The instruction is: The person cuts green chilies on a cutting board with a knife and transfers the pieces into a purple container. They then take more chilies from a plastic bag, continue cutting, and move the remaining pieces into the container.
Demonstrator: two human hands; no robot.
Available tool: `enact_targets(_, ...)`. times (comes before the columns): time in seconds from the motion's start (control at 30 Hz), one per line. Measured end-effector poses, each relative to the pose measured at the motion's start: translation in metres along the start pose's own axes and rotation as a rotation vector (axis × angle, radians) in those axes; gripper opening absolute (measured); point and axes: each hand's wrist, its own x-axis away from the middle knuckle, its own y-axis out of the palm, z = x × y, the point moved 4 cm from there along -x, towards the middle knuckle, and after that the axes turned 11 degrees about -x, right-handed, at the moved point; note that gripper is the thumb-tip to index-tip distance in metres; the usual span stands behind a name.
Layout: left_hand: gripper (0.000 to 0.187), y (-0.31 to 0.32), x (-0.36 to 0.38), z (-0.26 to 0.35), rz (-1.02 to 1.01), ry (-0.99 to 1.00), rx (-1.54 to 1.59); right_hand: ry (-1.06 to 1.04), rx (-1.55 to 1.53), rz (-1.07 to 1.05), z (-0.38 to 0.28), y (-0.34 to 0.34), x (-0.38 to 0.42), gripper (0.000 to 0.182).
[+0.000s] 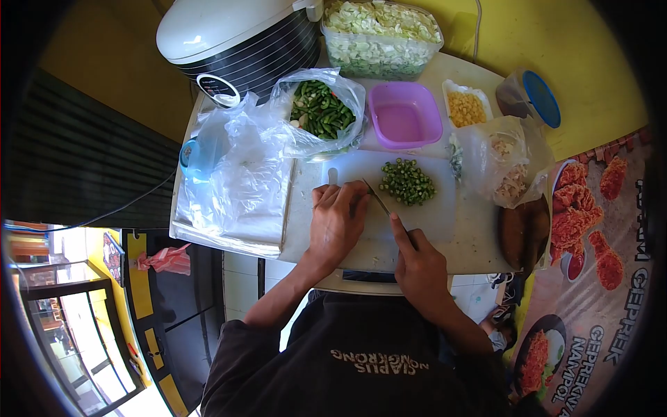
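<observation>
My right hand (422, 270) grips a knife (378, 198) by its dark handle, its blade slanting up and left over a white cutting board (438, 221). Close to the blade tip, my left hand (338, 217) rests on the board with its fingers curled under. Whatever those fingers press on is hidden beneath them. Right of the blade lies a pile of chopped green chilies (408, 182). Behind the board, an open plastic bag (281, 111) holds whole green chilies (321, 110). A purple square tub (434, 121) stands beside that bag.
A rice cooker (229, 42) and a tub of shredded cabbage (382, 48) line the back. Rightward are a tray of yellow pieces (465, 108), a bag of pale shreds (507, 163) and a blue-lidded container (540, 97). Clear plastic (236, 170) covers a left tray.
</observation>
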Motion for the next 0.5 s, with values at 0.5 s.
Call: enact_targets(0.5,0.015,0.001,0.001,-0.002,0.03,-0.001,0.022,0.088,-0.031,-0.117,0.011,-0.01,0.011,0.08)
